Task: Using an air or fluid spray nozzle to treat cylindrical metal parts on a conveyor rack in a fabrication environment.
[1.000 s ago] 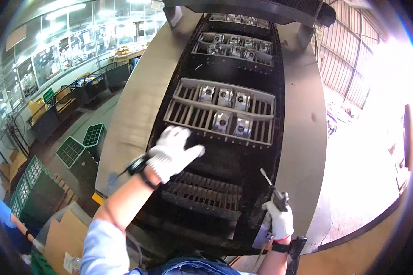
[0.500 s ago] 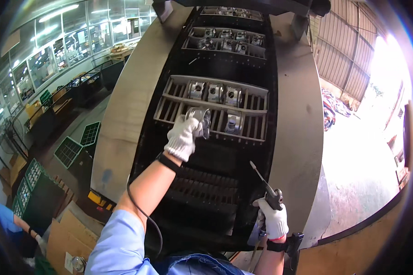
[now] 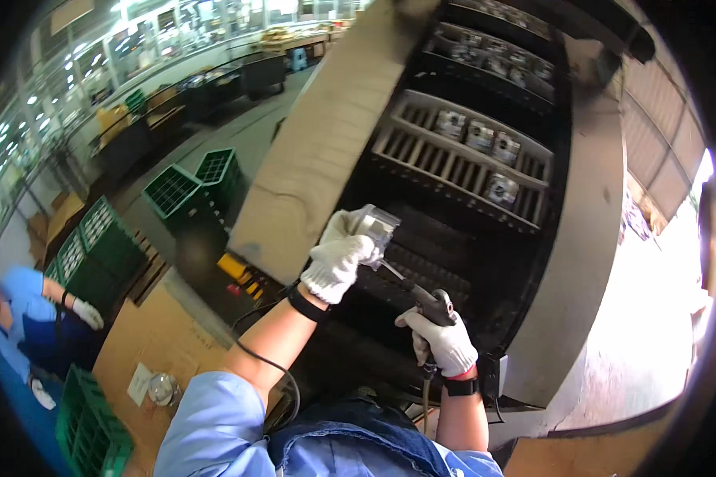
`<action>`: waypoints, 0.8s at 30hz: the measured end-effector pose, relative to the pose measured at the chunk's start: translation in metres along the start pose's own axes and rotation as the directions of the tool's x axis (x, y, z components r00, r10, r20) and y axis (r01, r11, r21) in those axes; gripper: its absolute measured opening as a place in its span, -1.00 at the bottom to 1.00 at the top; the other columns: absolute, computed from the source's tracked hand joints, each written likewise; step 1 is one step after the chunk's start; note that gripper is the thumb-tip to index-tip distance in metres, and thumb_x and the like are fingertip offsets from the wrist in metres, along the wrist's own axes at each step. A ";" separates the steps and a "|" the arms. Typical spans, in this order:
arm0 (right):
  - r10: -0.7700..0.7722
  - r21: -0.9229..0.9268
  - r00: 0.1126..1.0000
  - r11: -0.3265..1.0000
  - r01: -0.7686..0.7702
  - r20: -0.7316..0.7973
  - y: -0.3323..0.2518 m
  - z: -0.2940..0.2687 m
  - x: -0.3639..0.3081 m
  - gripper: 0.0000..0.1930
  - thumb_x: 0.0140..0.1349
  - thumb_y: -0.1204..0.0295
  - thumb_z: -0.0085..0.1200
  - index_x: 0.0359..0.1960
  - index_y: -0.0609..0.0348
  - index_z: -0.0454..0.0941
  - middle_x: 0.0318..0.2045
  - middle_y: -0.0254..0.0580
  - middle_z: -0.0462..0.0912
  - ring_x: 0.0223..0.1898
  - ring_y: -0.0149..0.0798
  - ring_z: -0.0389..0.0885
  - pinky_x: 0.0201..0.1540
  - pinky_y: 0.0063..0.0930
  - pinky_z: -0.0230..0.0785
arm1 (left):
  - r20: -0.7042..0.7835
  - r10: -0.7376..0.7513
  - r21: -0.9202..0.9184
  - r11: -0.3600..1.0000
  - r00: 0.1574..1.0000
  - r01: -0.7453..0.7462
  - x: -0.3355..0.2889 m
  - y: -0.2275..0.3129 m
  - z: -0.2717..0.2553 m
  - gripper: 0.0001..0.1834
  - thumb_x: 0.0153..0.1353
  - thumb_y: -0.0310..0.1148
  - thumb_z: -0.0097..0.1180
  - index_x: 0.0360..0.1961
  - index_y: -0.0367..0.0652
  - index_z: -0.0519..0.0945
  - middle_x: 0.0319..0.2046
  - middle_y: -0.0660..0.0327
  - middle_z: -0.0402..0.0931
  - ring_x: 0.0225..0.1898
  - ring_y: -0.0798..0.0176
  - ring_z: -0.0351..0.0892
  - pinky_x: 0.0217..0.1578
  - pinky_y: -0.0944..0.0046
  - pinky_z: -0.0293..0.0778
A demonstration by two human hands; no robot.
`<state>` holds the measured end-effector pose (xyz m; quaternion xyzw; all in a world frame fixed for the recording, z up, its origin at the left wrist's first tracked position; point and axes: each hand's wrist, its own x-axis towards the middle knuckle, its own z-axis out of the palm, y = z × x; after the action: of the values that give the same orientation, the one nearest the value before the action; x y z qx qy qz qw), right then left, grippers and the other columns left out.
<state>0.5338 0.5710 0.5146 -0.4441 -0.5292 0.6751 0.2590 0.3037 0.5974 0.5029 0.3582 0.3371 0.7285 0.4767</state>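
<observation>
holding a silver casting (image 3: 380, 224) at the nozzle (image 3: 394, 271) of a blow gun (image 3: 434, 307)

the gloved left hand (image 3: 336, 261) is closed around the casting, a piston-like piece, over the near end of the dark conveyor (image 3: 429, 208); its fingers hide the casting's left side. the gloved right hand (image 3: 445, 343) is wrapped round the blow gun. the thin nozzle slants left and away to the casting's near edge; whether its tip touches or enters is hard to make out. a hose (image 3: 426, 407) drops from below the right hand, its lower end out of sight.

farther off, a slatted rack (image 3: 406, 156) bears four similar castings (image 3: 480, 136): three in the far row, one in the near row, toward the right. the rack beyond it (image 3: 525, 92) is blurred, its pieces too smeared to count.

at left, a co-worker (image 3: 25, 312) is partly lost in the lens's dark rim. nearer, cardboard (image 3: 163, 330) carries a shiny round object (image 3: 165, 388), too unclear to name, beside a green crate (image 3: 106, 405).
</observation>
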 end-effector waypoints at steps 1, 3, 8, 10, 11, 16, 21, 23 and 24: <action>0.007 -0.017 0.999 1.000 -0.006 0.042 -0.001 0.012 -0.003 -0.83 0.18 0.35 0.30 -0.32 0.18 0.66 -0.70 -0.36 0.50 -0.75 -0.48 0.39 -0.68 -0.55 0.22 | -0.018 -0.004 0.002 1.000 1.000 0.004 -0.010 0.009 -0.002 -0.59 0.05 -0.59 0.10 -0.02 -0.30 0.40 -0.28 0.18 0.56 -0.43 0.36 0.55 -0.43 0.34 0.53; 0.028 -0.109 0.999 0.994 -0.031 -0.027 -0.004 0.034 -0.018 -0.84 0.20 0.37 0.28 -0.33 0.21 0.65 -0.71 -0.36 0.49 -0.77 -0.49 0.37 -0.68 -0.55 0.18 | 0.005 0.064 0.128 0.990 0.998 -0.064 -0.020 -0.003 -0.034 -0.66 0.13 -0.47 0.10 -0.05 -0.25 0.40 -0.26 0.15 0.57 -0.39 0.38 0.56 -0.41 0.38 0.54; -0.014 -0.111 1.000 0.994 0.013 -0.005 0.027 0.043 -0.019 -0.85 0.26 0.41 0.21 -0.34 0.27 0.68 -0.72 -0.31 0.52 -0.80 -0.49 0.35 -0.73 -0.61 0.19 | -0.321 -0.212 -0.560 0.828 0.923 -0.004 -0.064 0.015 -0.092 -0.67 0.33 -0.20 0.00 0.05 -0.08 0.46 -0.13 0.14 0.59 -0.18 -0.01 0.64 -0.09 -0.20 0.64; 0.051 -0.154 0.955 0.988 -0.006 0.292 0.032 0.058 -0.023 -0.84 0.24 0.42 0.23 -0.31 0.31 0.69 -0.69 -0.29 0.57 -0.76 -0.48 0.39 -0.66 -0.57 0.24 | -0.212 -0.289 -0.671 0.738 0.933 0.076 -0.096 0.032 -0.115 -0.64 0.36 -0.08 -0.10 0.02 -0.04 0.51 -0.09 0.07 0.59 -0.09 -0.09 0.63 -0.08 -0.40 0.60; 0.069 -0.125 0.894 0.992 -0.015 0.442 0.032 0.071 -0.026 -0.84 0.23 0.43 0.24 -0.30 0.31 0.69 -0.67 -0.29 0.58 -0.75 -0.48 0.40 -0.63 -0.55 0.26 | -0.239 -0.285 -0.665 0.745 0.928 0.058 -0.111 0.037 -0.126 -0.66 0.37 -0.08 -0.15 -0.09 -0.06 0.54 -0.14 0.08 0.59 -0.11 -0.07 0.61 -0.08 -0.44 0.58; 0.228 -0.359 0.938 0.925 -0.125 0.260 0.045 0.114 -0.003 -0.77 0.22 0.34 0.32 -0.18 0.20 0.70 -0.68 -0.45 0.51 -0.72 -0.55 0.38 -0.64 -0.60 0.20 | -0.467 -0.132 -0.539 0.826 0.874 -0.164 -0.173 0.051 -0.169 -0.63 0.34 -0.18 -0.12 0.05 -0.15 0.46 -0.14 0.03 0.56 -0.19 -0.12 0.60 -0.18 -0.28 0.60; 0.312 -0.420 0.695 0.907 -0.016 0.648 0.041 0.154 -0.015 -0.77 0.29 0.20 0.24 -0.16 0.04 0.68 -0.65 -0.47 0.47 -0.66 -0.54 0.37 -0.57 -0.57 0.21 | -0.548 0.077 -0.048 0.991 0.833 -0.123 -0.240 0.051 -0.271 -0.32 0.15 -0.63 0.15 0.27 -0.04 0.20 -0.18 0.06 0.48 -0.26 0.21 0.56 -0.29 0.10 0.58; 0.209 -0.542 0.793 0.822 0.174 0.572 0.055 0.144 -0.001 -0.76 0.30 0.15 0.22 -0.23 0.04 0.67 -0.66 -0.48 0.46 -0.66 -0.54 0.38 -0.56 -0.55 0.23 | -0.602 0.371 0.770 0.038 0.707 0.637 -0.241 0.063 -0.263 -0.23 -0.06 -0.06 0.40 0.20 -0.04 0.43 -0.08 -0.05 0.60 -0.12 -0.07 0.65 -0.17 -0.20 0.55; 0.290 -0.541 0.763 0.836 0.092 0.577 0.054 0.138 -0.001 -0.74 0.30 0.14 0.21 -0.19 0.03 0.68 -0.66 -0.47 0.46 -0.65 -0.53 0.40 -0.56 -0.54 0.24 | -0.700 0.236 0.693 -0.006 0.675 0.721 -0.231 0.093 -0.226 -0.23 -0.08 -0.03 0.37 0.19 0.00 0.45 -0.03 -0.07 0.59 0.04 -0.08 0.59 0.01 -0.27 0.43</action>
<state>0.4203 0.4875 0.4705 -0.2707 -0.7274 0.6210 -0.1098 0.1377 0.3175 0.4174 0.2208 0.9406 0.2472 0.0737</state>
